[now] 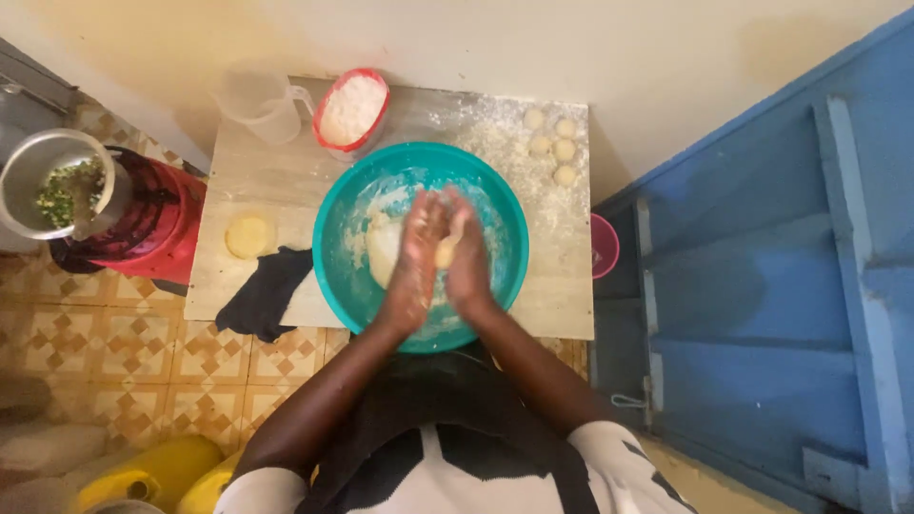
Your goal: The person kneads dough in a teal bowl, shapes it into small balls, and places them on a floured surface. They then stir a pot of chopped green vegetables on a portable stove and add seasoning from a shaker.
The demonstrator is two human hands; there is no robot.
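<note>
My left hand (415,262) and my right hand (468,255) are pressed together, palm to palm, over a teal bowl (335,217). Between the palms sits a small piece of pale dough (446,253). Both hands are dusted with flour. A larger lump of dough (384,249) lies in the bowl under the left hand. Several small dough balls (552,145) rest on the floured far right of the wooden board (248,171).
A red-rimmed tub of flour (350,110) and a clear jug (259,103) stand at the back. A yellow disc (249,235) and a dark cloth (267,293) lie at left. A metal pot with chopped greens (57,186) sits on a red stand. A blue door (781,286) is at right.
</note>
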